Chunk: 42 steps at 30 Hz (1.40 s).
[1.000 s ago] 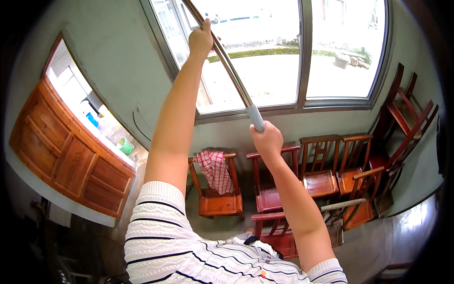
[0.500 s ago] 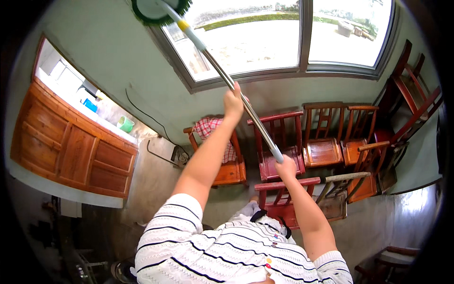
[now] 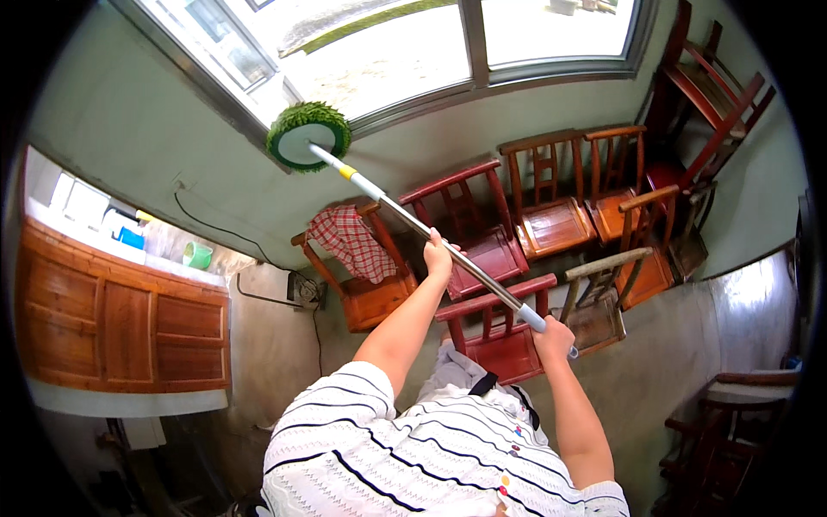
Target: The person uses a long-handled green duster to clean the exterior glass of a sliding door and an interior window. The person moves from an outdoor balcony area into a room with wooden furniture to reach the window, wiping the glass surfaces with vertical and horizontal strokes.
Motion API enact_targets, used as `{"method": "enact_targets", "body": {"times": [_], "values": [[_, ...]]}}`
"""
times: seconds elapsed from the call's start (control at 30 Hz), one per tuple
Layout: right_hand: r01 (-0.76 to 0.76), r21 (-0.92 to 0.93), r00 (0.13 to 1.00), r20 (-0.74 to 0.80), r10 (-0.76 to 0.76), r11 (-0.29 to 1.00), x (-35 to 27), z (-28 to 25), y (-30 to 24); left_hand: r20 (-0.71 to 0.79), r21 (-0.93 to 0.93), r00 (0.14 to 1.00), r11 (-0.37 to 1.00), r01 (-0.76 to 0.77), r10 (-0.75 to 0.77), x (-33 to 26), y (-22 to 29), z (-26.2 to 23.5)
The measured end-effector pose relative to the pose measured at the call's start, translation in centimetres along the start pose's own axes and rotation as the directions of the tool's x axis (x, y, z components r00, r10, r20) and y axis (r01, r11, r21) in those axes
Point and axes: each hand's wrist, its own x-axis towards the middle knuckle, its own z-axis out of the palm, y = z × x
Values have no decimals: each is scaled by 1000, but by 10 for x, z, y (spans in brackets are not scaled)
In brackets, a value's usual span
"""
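Both my hands grip a long-handled mop (image 3: 390, 205) with a metal pole, a grey-blue grip and a yellow ring near its head. My left hand (image 3: 440, 255) is wrapped round the middle of the pole. Lower down, my right hand (image 3: 554, 339) closes round the grip at its end. The round mop head (image 3: 307, 138), with green shaggy fringe and a pale disc back, is up at the lower left corner of the window frame (image 3: 379, 123). Whether it presses on the frame or the wall I cannot tell.
Under the window stand several wooden chairs (image 3: 544, 228); one at the left carries a red checked cloth (image 3: 353, 244). More chairs (image 3: 715, 95) are stacked at the right. A wooden door (image 3: 121, 319) is at the left, with a green bucket (image 3: 197, 254) beyond. A cable (image 3: 220, 225) hangs along the wall.
The mop head has come down from high on the window's left side to its lower left corner. Both hands have moved lower and slightly right, still holding the pole.
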Motion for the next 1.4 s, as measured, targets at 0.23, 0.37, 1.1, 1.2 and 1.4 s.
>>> {"method": "enact_targets", "body": {"times": [0.23,0.37,1.1,1.2,1.4], "values": [[-93,141,990,-89,106,986,-22,-14,21,138,114,987,989,-92,76,-37,18,40],[-96,293,983,-120,136,951,-21,-13,-3,327,150,915,943,-299,238,-48,83,72],[124,937,989,-89,-120,326,148,-140,-234,344,498,500,298,-815,795,-24,435,214],[53,967,994,-28,-106,248,141,-94,-218,404,560,524,250,-790,750,-3,379,215],[-103,910,994,103,21,402,91,7,-105,462,595,670,357,-720,582,-8,218,192]]}}
